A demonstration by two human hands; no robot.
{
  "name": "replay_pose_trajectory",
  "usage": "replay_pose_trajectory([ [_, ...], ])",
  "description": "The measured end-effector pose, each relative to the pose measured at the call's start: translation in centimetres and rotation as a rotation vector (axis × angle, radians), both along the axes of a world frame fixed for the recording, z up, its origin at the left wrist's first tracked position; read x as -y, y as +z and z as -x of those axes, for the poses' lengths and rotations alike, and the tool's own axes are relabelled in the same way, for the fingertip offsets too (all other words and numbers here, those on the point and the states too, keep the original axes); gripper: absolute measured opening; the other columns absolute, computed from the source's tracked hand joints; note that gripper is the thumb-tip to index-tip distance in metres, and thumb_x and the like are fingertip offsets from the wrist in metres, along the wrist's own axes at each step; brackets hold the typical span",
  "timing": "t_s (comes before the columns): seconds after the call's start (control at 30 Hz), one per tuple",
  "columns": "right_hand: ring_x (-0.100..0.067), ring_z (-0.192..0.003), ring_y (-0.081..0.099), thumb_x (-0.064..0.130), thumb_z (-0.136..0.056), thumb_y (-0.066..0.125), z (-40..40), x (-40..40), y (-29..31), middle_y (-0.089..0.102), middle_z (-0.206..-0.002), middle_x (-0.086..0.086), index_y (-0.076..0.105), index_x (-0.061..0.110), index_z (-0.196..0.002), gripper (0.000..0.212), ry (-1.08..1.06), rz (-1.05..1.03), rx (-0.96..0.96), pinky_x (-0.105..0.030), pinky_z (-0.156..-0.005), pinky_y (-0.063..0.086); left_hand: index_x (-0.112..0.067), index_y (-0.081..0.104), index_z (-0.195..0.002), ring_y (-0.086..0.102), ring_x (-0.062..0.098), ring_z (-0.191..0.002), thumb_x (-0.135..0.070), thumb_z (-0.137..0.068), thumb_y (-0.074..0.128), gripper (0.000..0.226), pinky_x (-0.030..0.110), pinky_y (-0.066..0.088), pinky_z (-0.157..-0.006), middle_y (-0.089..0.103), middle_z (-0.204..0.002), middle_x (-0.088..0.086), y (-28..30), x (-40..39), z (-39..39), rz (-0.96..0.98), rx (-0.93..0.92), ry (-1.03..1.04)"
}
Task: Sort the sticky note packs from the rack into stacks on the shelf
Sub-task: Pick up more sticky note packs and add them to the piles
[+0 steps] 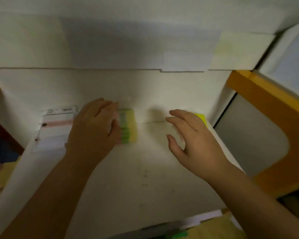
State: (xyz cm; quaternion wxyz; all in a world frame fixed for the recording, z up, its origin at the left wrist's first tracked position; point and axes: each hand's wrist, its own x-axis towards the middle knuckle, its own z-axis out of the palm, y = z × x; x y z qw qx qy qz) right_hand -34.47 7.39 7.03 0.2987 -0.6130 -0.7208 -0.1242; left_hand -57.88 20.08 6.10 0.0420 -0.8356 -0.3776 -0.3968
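Observation:
My left hand (95, 125) rests on a green-and-yellow sticky note pack (129, 125) lying on the white shelf (128, 178), fingers curled over its left side. A stack of pale pink and white packs (56, 128) sits just left of that hand, near the shelf's left edge. My right hand (192, 137) hovers open over the shelf's right part, fingers spread, holding nothing. A bright yellow pack (201, 117) peeks out behind its fingers, by the right wall of the shelf. The picture is blurred.
The shelf has a white back wall (110, 83) and an orange-edged frame (266, 104) on the right. Yellow and green items (211, 230) lie below the shelf's front edge. Coloured things (0, 152) sit low on the left.

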Motion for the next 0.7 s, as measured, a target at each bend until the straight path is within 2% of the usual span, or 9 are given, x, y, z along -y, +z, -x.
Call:
replay_pose_trajectory([
  [0.1, -0.026, -0.126, 0.051, 0.018, -0.092, 0.064, -3.2, 4.9, 2.3, 0.056, -0.135, -0.010, 0.059, 0.007, -0.128, 0.038, -0.093, -0.088, -0.020, -0.031, -0.110, 0.038, -0.009, 0.062, -0.128, 0.051, 0.028, -0.122, -0.016, -0.085, 0.057, 0.044, 0.029, 0.034, -0.108, 0.062, -0.124, 0.011, 1.3, 2.7, -4.5, 0.000, 0.037, -0.061],
  [0.2, -0.024, -0.126, 0.051, 0.020, -0.093, 0.063, -7.0, 11.0, 4.1, 0.055, -0.134, -0.010, 0.059, 0.007, -0.129, 0.039, -0.214, -0.169, -0.030, -0.030, -0.109, 0.039, -0.013, 0.060, -0.130, 0.050, 0.025, -0.124, -0.021, -0.088, 0.055, 0.044, 0.035, 0.038, -0.106, 0.060, -0.128, 0.007, 2.8, 6.5, -10.0, -0.003, 0.049, -0.145],
  [0.27, -0.024, -0.125, 0.052, 0.020, -0.093, 0.062, -9.8, 15.5, 4.9, 0.056, -0.132, -0.010, 0.059, 0.006, -0.129, 0.039, -0.298, -0.208, -0.028, -0.026, -0.110, 0.037, -0.012, 0.061, -0.129, 0.052, 0.027, -0.122, -0.020, -0.087, 0.057, 0.043, 0.032, 0.036, -0.106, 0.060, -0.128, 0.008, 3.8, 9.8, -13.9, -0.038, 0.068, -0.229],
  [0.37, -0.020, -0.124, 0.051, 0.022, -0.094, 0.061, -14.3, 22.1, 5.1, 0.056, -0.133, -0.007, 0.058, 0.010, -0.130, 0.039, -0.476, -0.175, -0.037, -0.019, -0.108, 0.032, -0.011, 0.061, -0.129, 0.050, 0.025, -0.121, -0.020, -0.087, 0.059, 0.043, 0.021, 0.031, -0.106, 0.058, -0.131, 0.009, 4.9, 15.6, -19.5, -0.060, 0.081, -0.340],
  [0.43, -0.019, -0.124, 0.050, 0.026, -0.094, 0.061, -17.5, 26.3, 4.5, 0.056, -0.134, -0.006, 0.056, 0.012, -0.133, 0.042, -0.612, -0.125, -0.052, -0.022, -0.106, 0.033, -0.010, 0.060, -0.130, 0.048, 0.023, -0.121, -0.024, -0.090, 0.057, 0.043, 0.015, 0.028, -0.105, 0.056, -0.132, 0.009, 5.1, 19.3, -23.2, -0.065, 0.056, -0.412],
  [0.57, -0.024, -0.124, 0.050, 0.026, -0.090, 0.066, -23.0, 34.0, 2.5, 0.055, -0.135, -0.007, 0.054, 0.011, -0.135, 0.049, -0.770, 0.013, -0.091, -0.033, -0.104, 0.041, -0.013, 0.055, -0.134, 0.051, 0.025, -0.120, -0.032, -0.090, 0.055, 0.048, 0.035, 0.043, -0.098, 0.055, -0.133, 0.007, 3.9, 25.9, -30.3, -0.007, -0.055, -0.516],
  [0.7, -0.021, -0.125, 0.049, 0.032, -0.090, 0.066, -26.7, 40.1, 1.0, 0.052, -0.137, -0.003, 0.051, 0.015, -0.139, 0.054, -0.871, 0.162, -0.146, -0.036, -0.103, 0.045, -0.020, 0.051, -0.139, 0.047, 0.021, -0.129, -0.038, -0.091, 0.058, 0.052, 0.039, 0.046, -0.103, 0.051, -0.140, 0.001, 1.8, 31.3, -35.9, 0.113, -0.204, -0.588],
])
